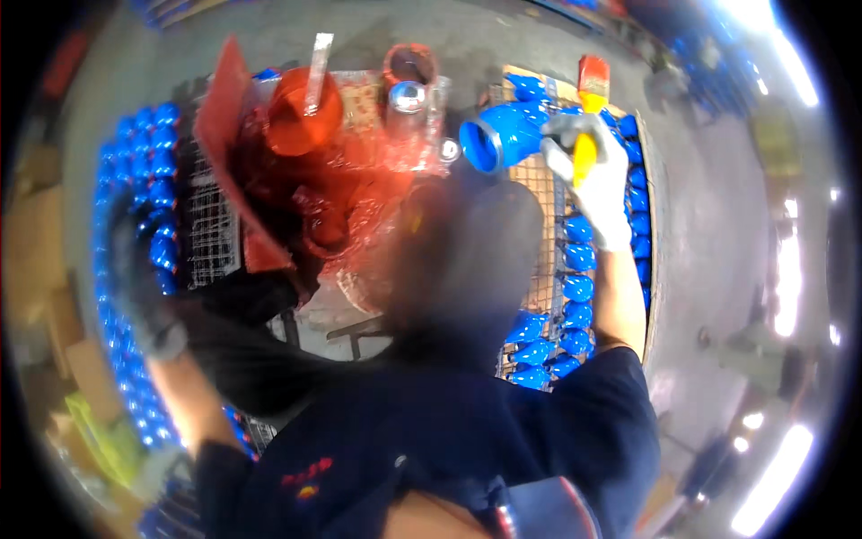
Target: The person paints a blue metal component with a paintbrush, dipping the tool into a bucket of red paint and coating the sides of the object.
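Observation:
My right hand (600,184), in a white glove, is raised over the right rack and shut on a paintbrush (586,135) with a yellow handle and a red ferrule. A large blue pipe elbow (503,135) sits right against its fingers, open end toward me; I cannot tell whether the hand also grips it. My left hand (144,301), in a dark glove, is blurred at the far left beside a row of blue fittings (153,180). Whether it holds anything is unclear.
A red paint bucket (305,112) with a stirring stick, a metal can (409,94) and a red board (224,153) stand on a red-stained plastic sheet (359,189). A wire mesh rack (211,229) is at left, more blue fittings (575,287) at right, cardboard boxes (36,242) at far left.

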Tool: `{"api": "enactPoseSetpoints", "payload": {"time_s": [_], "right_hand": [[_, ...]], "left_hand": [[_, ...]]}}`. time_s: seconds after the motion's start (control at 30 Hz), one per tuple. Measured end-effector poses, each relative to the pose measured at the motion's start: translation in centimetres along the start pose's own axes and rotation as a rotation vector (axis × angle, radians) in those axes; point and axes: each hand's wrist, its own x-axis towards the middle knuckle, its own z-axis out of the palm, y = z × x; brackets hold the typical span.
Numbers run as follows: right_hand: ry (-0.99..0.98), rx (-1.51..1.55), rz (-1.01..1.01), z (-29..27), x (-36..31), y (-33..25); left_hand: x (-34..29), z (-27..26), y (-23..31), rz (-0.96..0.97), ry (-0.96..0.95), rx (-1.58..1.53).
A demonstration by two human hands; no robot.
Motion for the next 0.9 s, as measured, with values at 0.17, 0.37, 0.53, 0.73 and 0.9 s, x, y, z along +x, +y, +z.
{"api": "enactPoseSetpoints", "payload": {"time_s": [0.17,0.37,0.53,0.73,0.9], "right_hand": [[-0.194,0.612,-0.047,3.7,1.3,-10.2],[-0.233,0.726,0.073,13.7,-0.7,-11.3],[0.025,1.173,0.375,18.8,-6.7,-3.6],[0.163,0.889,0.324,14.9,-8.8,-5.8],[-0.168,0.135,-0.092,10.5,-4.8,-10.9]], "left_hand": [[-3.3,13.1,-0.4,-0.383,-0.909,-0.609],[-15.6,13.2,2.7,-1.225,-0.657,-1.576],[-17.4,9.0,2.5,-1.240,-0.428,-1.436],[-17.7,6.2,0.7,-0.465,-0.432,-0.283],[-17.5,6.1,2.8,0.291,-0.512,0.577]]}}
